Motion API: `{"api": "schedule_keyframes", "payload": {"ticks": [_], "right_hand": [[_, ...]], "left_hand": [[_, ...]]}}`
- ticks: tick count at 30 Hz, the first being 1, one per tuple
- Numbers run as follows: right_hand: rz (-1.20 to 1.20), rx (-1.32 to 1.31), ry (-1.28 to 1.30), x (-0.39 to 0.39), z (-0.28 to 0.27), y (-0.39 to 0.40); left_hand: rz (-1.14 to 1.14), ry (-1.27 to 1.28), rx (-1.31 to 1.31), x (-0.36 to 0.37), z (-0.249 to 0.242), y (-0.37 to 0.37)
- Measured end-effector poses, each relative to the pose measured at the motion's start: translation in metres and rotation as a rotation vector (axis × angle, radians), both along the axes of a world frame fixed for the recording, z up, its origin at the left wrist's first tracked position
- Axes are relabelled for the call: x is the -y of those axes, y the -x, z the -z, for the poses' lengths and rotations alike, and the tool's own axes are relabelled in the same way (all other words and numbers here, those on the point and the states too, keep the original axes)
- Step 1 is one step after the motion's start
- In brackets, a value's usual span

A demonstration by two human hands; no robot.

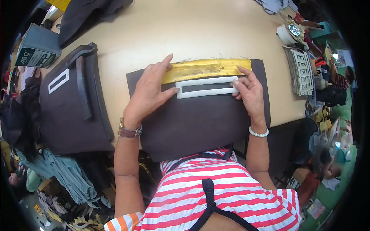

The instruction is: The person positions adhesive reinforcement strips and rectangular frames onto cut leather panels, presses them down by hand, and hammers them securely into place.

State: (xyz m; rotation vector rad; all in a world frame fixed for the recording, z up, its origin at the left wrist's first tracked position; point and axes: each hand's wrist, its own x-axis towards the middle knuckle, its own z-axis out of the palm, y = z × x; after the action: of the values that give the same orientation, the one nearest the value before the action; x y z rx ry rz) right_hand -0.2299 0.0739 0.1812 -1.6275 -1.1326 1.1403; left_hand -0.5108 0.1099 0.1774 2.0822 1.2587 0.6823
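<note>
A dark fabric panel (192, 119) lies over the table's front edge. Across its top runs a yellow strip (208, 69) with worn brown marks. Just below the strip lies a white rectangular frame (204, 92) with a long slot. My left hand (148, 90) has thumb and fingers spread, the thumb tip at the frame's left end and the index finger near the strip's left end. My right hand (249, 92) pinches the frame's right end between thumb and a finger, its index finger raised to the strip.
At the left lies another dark panel (61, 115) with a white frame and a curved dark strip. A grey-green box (38, 44) stands behind it. Stacked cards (301, 71) and a round white container (286, 35) are at the right edge of the table (185, 30).
</note>
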Motion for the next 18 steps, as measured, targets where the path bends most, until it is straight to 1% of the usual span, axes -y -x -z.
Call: {"api": "schedule_keyframes", "payload": {"ticks": [5, 8, 11, 18], "right_hand": [[0.026, -0.019, -0.011, 0.0005, 0.0018, 0.0003], [0.070, 0.114, -0.086, 0.0040, -0.0024, 0.0029], [0.069, 0.240, -0.104, 0.0083, 0.0039, -0.0026], [0.160, 0.235, -0.099, 0.0077, 0.0057, 0.0031]], "left_hand": [[-0.012, -0.012, -0.031, 0.0013, -0.0015, -0.0030], [-0.020, -0.001, -0.047, 0.0021, -0.0027, -0.0048], [-0.022, 0.009, -0.046, 0.0022, -0.0031, -0.0052], [-0.014, 0.000, -0.045, 0.0017, -0.0029, -0.0053]]}}
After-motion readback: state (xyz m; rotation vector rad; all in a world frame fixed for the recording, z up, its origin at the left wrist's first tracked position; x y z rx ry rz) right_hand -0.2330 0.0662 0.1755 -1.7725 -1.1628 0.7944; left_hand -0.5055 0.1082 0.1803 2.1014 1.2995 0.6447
